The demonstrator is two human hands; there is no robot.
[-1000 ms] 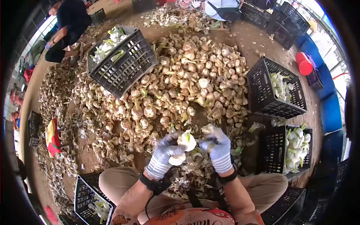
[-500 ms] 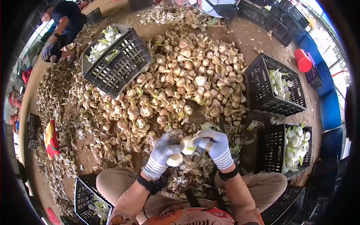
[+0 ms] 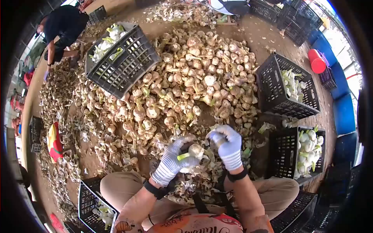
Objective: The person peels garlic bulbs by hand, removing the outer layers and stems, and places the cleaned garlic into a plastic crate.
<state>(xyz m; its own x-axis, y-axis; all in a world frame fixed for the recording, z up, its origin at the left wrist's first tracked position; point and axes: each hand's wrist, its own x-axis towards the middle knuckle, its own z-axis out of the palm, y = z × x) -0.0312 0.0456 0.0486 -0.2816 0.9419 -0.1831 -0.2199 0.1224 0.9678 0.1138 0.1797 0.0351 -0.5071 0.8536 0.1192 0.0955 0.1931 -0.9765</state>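
Note:
My left hand (image 3: 173, 158), in a striped white-blue glove, is closed around a garlic bulb (image 3: 196, 150) with a short green stem pointing left. Another pale bulb (image 3: 187, 169) shows partly below it, under the palm. Just to the right is my gloved right hand (image 3: 227, 144), apart from the bulb, its fingers curled inward; whatever its fingertips hold cannot be made out. Beneath both hands lie loose garlic skins (image 3: 194, 182). Beyond them spreads a large heap of unpeeled garlic (image 3: 198, 73).
A tilted black crate (image 3: 126, 64) of cleaned garlic rests on the heap. More garlic crates stand right (image 3: 270, 91), near right (image 3: 281, 149) and near left (image 3: 87, 200). A person (image 3: 62, 29) bends down at far left. A red bucket (image 3: 316, 62) stands far right.
My right hand has come off the bulb and moved slightly right. The bulb has turned in my left hand, its stem now pointing left. The far person has bent lower, reaching down.

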